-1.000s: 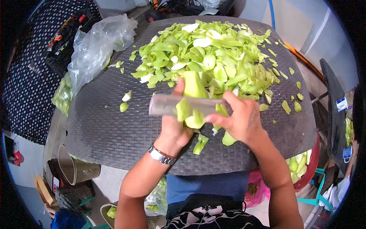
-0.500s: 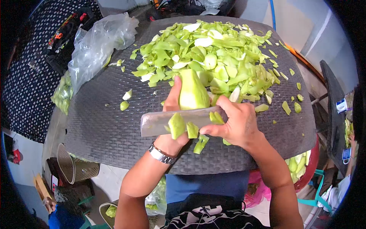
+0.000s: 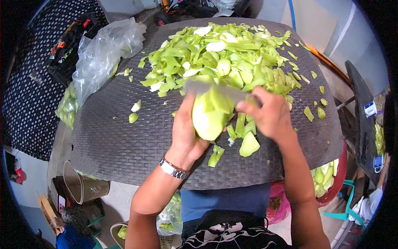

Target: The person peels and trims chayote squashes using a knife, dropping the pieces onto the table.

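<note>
My left hand [image 3: 183, 129] grips a pale green, partly peeled chayote [image 3: 207, 119] from its left side, above the table's near middle. In my right hand [image 3: 270, 114] is a broad-bladed knife [image 3: 198, 86], smeared by motion. Its blade crosses the far end of the chayote, where a strip of peel stands up. Whether the edge touches the flesh I cannot tell. Below my right hand lie several cut peel pieces [image 3: 249, 144]. Beyond both hands spreads a large heap of green peelings [image 3: 182, 58].
A dark woven table [image 3: 107, 149] carries the heap. On its left edge lies a clear plastic bag [image 3: 110, 47], with bagged green vegetables [image 3: 67, 106] beside it. A red tub [image 3: 340, 174] of pale pieces stands low right. A perforated basket [image 3: 93, 186] sits low left.
The knife has moved from the chayote's near end to its far end. The chayote now tilts nearer to me, and peel pieces that clung to the blade lie on the table.
</note>
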Demonstrator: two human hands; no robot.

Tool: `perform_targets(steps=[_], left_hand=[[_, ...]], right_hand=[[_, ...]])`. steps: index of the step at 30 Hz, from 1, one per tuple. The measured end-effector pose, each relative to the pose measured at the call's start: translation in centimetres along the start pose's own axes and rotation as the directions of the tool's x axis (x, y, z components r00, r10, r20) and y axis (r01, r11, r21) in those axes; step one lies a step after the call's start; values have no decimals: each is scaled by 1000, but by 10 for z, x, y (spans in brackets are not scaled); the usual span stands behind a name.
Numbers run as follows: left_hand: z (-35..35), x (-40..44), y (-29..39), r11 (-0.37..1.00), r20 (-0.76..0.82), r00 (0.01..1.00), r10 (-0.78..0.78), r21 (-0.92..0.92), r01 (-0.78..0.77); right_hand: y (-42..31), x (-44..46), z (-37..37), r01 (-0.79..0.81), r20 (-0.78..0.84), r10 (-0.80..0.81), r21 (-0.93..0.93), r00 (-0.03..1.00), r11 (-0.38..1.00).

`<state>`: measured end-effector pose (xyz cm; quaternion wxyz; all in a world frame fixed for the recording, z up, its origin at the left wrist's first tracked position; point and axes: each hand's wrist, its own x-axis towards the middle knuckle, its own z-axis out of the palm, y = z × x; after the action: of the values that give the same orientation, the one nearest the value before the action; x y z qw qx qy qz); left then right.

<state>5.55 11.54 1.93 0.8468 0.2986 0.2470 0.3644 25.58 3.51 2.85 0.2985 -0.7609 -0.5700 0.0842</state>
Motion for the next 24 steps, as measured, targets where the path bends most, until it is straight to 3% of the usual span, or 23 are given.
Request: perform_targets(steps=[3, 6, 10, 12, 13, 15, 16, 24], left_hand=[[0, 0, -2, 999, 150, 988, -43, -19, 46], [7, -2, 1, 995, 118, 991, -57, -74, 66], [1, 2, 0, 998, -113, 993, 27, -61, -34], [8, 0, -3, 990, -231, 968, 94, -81, -115], [-8, 3, 0, 999, -101, 995, 16, -28, -19], [-14, 1, 3, 989, 124, 992, -9, -145, 28], [-13, 2, 2, 984, 120, 992, -34, -170, 54], [-14, 8, -5, 955, 165, 984, -66, -277, 111]], right_hand=[[25, 18, -14, -288, -50, 286, -30, 957, 957], [18, 15, -12, -314, -107, 310, -17, 945, 949], [-9, 0, -2, -182, -10, 183, 36, 983, 983], [-15, -11, 7, 73, -5, -73, 83, 997, 994], [-18, -16, 11, 200, -10, -200, 106, 980, 974], [-25, -23, 24, 358, -79, -354, 60, 932, 932], [-26, -24, 29, 431, -110, -425, 34, 899, 902], [-22, -22, 31, 397, -121, -398, -33, 909, 917]])
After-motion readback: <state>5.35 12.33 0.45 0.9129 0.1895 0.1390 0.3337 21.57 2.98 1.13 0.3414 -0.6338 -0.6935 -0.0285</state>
